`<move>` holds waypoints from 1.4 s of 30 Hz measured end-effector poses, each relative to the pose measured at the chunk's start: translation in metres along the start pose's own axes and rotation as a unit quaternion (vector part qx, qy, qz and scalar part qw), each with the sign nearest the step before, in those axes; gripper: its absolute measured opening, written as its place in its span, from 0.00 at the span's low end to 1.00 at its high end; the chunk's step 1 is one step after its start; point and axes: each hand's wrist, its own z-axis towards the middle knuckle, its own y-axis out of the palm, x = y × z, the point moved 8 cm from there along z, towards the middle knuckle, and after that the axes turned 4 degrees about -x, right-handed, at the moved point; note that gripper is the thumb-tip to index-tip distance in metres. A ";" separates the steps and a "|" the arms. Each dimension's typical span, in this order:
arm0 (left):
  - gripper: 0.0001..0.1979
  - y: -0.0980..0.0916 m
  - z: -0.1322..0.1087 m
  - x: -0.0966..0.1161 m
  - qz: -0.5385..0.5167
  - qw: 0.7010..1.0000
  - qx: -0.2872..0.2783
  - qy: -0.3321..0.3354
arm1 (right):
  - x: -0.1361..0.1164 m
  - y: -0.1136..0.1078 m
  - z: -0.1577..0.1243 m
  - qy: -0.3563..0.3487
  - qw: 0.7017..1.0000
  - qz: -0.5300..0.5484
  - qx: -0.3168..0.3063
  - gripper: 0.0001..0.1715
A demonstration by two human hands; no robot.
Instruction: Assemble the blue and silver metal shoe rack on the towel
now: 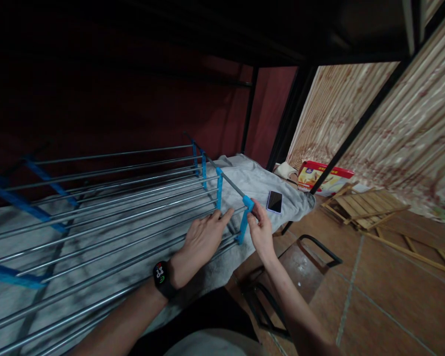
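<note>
A drying rack [141, 201] of silvery metal rods and blue plastic connectors stretches from the left edge to the middle of the bed. My left hand [205, 237], with a black smartwatch [162, 278] on its wrist, is closed over a rod near the rack's right end. Its palm faces down, and the undersides of its fingers are hidden. At the front right corner, my right hand [261, 228] grips a blue corner connector [248, 202] between thumb and fingers. From there an end bar [233, 184] runs back to another blue connector [219, 171].
Grey bedding [241, 165] lies under the rack, with a phone [275, 201] just right of it. Black bunk-bed posts [249, 116] rise behind. A metal-framed chair [300, 269], folded wooden furniture [371, 205] and a red-yellow box [322, 177] stand on the tiled floor.
</note>
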 end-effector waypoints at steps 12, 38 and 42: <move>0.29 0.002 0.001 0.003 -0.010 1.000 -0.001 0.005 | -0.003 0.000 -0.004 0.040 0.999 0.006 -0.001 0.30; 0.24 -0.001 0.007 0.005 -0.036 0.999 0.015 0.031 | 0.004 -0.005 -0.003 0.063 0.997 0.030 -0.021 0.35; 0.22 -0.021 -0.014 0.017 -0.026 0.993 0.080 0.081 | 0.016 -0.013 -0.002 0.093 0.990 0.100 -0.027 0.37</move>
